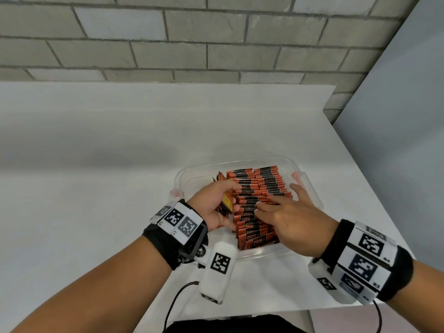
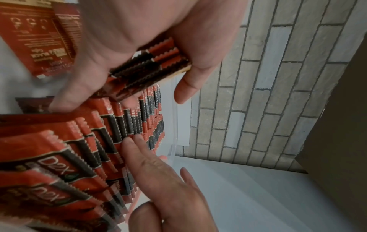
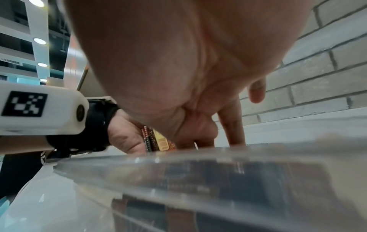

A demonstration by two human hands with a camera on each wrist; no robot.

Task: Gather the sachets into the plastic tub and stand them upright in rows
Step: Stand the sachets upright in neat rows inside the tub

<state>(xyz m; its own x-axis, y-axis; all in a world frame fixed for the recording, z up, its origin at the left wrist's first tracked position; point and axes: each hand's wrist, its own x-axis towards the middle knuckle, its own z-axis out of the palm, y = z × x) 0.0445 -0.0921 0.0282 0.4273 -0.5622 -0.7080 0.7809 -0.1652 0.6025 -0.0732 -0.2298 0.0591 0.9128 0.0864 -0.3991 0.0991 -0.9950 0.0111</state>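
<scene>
A clear plastic tub (image 1: pixel 242 254) is set on the white worktop (image 1: pixel 96 164), near its front right corner. Red-and-black sachets (image 1: pixel 262 188) are stood upright in two rows filling the tub's middle and right. A small stack of sachets (image 2: pixel 147 69) is gripped in the left hand (image 1: pixel 213 203), fingers and thumb curled round it, over the tub's left part. The right hand (image 1: pixel 286 217) is laid palm down, its fingers (image 2: pixel 139 150) straight and held together, their tips pressed on the top edges of the standing sachets. A few loose sachets (image 1: pixel 219 176) are seen beyond the left hand, inside the tub.
</scene>
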